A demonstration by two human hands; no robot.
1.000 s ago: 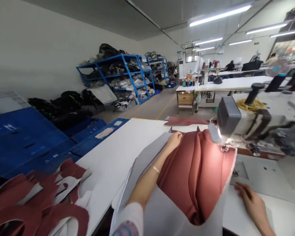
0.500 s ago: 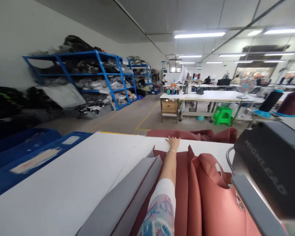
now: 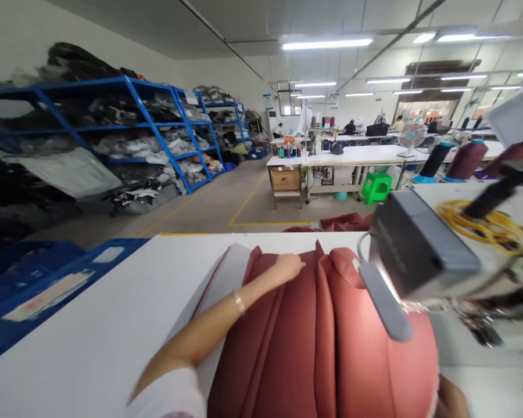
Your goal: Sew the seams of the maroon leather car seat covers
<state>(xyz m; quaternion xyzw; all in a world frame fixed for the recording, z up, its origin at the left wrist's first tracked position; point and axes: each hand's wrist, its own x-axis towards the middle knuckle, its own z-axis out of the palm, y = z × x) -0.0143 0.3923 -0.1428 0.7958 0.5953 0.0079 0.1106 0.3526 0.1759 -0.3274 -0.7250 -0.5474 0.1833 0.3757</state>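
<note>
Since half a second ago, the left hand (image 3: 289,266) has drawn back from the far table edge onto the bunched red leather panel (image 3: 314,342), left of the sewing machine head (image 3: 418,244), fingers curled on a fold. Only a sliver of the right hand (image 3: 451,403) shows; grip unclear. Smooth, padded ridges could slip, skewing the seam.

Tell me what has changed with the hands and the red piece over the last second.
The left hand, stretched to the table's far edge half a second ago, has drawn back and now lies on the folds of the red padded cover. The right hand, flat on the table a second ago, now shows only at the cover's near right corner. The cover is still bunched under the sewing machine head on the white table.
</note>
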